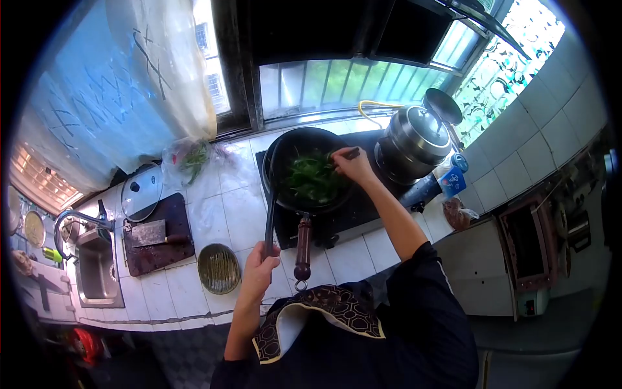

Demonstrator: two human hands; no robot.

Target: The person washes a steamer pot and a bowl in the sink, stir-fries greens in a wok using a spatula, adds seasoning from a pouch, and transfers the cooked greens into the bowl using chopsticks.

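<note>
A black wok (337, 202) stands on the stove (382, 217), with green leafy vegetables (311, 178) in it. My right hand (354, 165) is closed on a dark utensil handle (352, 153) over the wok's right side; the utensil's lower end is hidden among the greens. Closed round a long dark handle (270, 220), my left hand (260, 260) is at the front left of the wok. That handle runs up along the wok's left rim. Between my hands, the wok's brown handle (303, 249) points toward me.
A large steel pot (414, 139) stands right of the wok. To the left lie a cutting board (172, 256) with a cleaver (148, 235), a glass lid (142, 191), a ribbed bowl (219, 269) and a plastic bag (188, 162). A sink (99, 275) is farther left.
</note>
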